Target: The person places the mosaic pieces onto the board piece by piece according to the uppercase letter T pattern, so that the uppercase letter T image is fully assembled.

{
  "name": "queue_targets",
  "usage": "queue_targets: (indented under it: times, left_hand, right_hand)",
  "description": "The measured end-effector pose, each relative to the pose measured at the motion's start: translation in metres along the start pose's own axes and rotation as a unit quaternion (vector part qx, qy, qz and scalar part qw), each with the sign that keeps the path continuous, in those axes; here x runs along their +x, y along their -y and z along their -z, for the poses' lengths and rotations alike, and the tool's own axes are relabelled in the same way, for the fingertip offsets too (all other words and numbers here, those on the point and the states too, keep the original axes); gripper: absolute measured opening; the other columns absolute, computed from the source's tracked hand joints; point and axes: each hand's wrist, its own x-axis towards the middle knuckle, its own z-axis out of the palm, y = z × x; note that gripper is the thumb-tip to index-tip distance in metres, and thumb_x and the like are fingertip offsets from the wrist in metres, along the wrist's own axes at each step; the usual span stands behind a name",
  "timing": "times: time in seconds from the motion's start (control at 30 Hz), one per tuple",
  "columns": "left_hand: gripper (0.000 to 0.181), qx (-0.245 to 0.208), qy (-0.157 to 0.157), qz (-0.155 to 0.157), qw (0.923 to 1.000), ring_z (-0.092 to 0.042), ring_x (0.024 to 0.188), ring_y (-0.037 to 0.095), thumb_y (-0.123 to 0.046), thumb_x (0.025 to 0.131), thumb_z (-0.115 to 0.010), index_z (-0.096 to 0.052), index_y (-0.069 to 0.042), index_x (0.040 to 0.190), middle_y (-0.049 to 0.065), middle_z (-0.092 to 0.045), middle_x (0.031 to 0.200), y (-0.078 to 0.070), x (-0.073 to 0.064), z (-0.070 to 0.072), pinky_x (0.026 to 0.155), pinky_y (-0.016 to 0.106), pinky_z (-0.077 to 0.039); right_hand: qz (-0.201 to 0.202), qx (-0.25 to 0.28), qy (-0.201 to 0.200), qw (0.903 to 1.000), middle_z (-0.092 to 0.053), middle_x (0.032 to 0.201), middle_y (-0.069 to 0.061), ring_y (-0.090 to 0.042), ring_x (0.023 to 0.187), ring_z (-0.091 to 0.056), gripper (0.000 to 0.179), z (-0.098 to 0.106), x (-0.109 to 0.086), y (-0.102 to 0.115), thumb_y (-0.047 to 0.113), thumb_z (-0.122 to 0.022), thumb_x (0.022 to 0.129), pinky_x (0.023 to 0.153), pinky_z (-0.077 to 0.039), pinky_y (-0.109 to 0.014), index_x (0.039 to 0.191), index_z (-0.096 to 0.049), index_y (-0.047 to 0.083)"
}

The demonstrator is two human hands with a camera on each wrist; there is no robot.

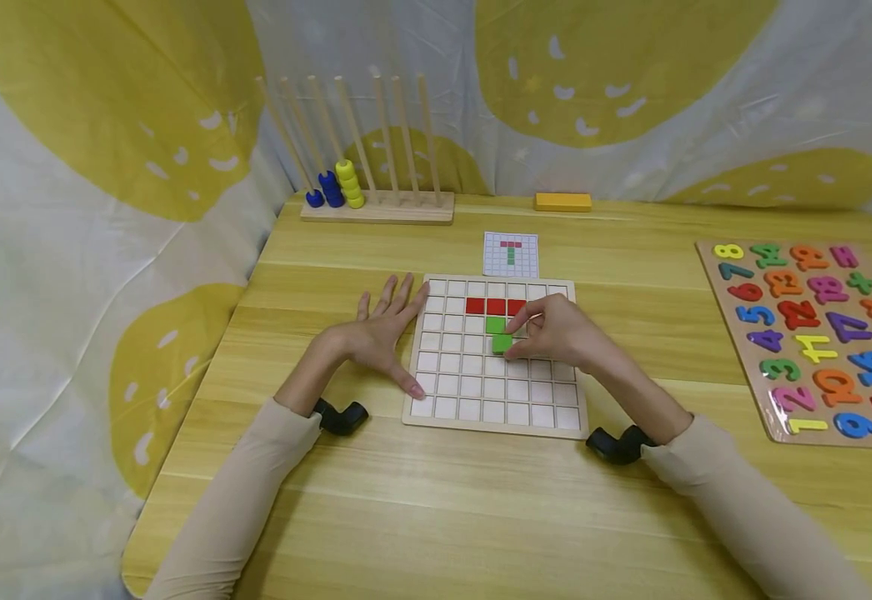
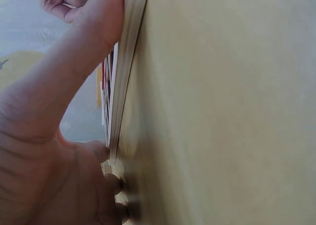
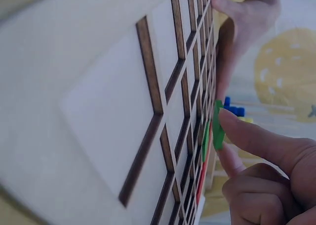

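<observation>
A wooden grid board (image 1: 473,387) with white cells lies mid-table. Three red square tiles (image 1: 495,307) sit side by side in one of its upper rows, with a green tile (image 1: 495,325) below the middle one. My right hand (image 1: 559,332) pinches another green tile (image 3: 218,125) between thumb and finger, just over the cell below. In the right wrist view this tile is tilted and stands off the board. My left hand (image 1: 379,337) is spread at the board's left side, its thumb and a fingertip touching the edge. A pattern card (image 1: 511,255) showing a red and green T lies behind the board.
A wooden peg rack (image 1: 376,208) with blue and yellow beads stands at the back left. An orange block (image 1: 563,202) lies at the back edge. On the right is a number puzzle board (image 1: 766,392). Patterned cloth (image 1: 421,50) hangs behind the table.
</observation>
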Motion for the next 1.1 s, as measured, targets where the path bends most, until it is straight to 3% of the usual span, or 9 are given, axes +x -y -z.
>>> queue_targets:
  times: [0.73, 1.1]
  left_hand:
    - [0.157, 0.0, -0.002, -0.002, 1.0, 0.035, 0.155, 0.036, -0.057, 0.064, -0.095, 0.019, -0.018, 0.165, 0.013, 0.034, 0.168, 0.0, -0.001, 0.0, 0.121, 0.069, 0.022]
    - [0.157, -0.002, -0.002, -0.005, 1.0, 0.035, 0.155, 0.037, -0.058, 0.065, -0.094, 0.02, -0.017, 0.164, 0.014, 0.034, 0.168, 0.0, -0.001, 0.0, 0.12, 0.069, 0.022]
  right_hand:
    - [0.017, -0.04, -0.012, 0.999, -0.046, 0.056, 0.002, -0.013, 0.055, -0.042, 0.028, -0.009, 0.004, 0.009, 0.011, -0.091, 0.077, 0.057, -0.036, -0.027, 0.1, -0.077, 0.001]
    - [0.025, -0.053, -0.026, 0.9979, -0.04, 0.054, 0.003, -0.013, 0.057, -0.04, 0.028, -0.011, 0.005, 0.005, 0.015, -0.093, 0.076, 0.057, -0.033, -0.027, 0.099, -0.079, 0.005]
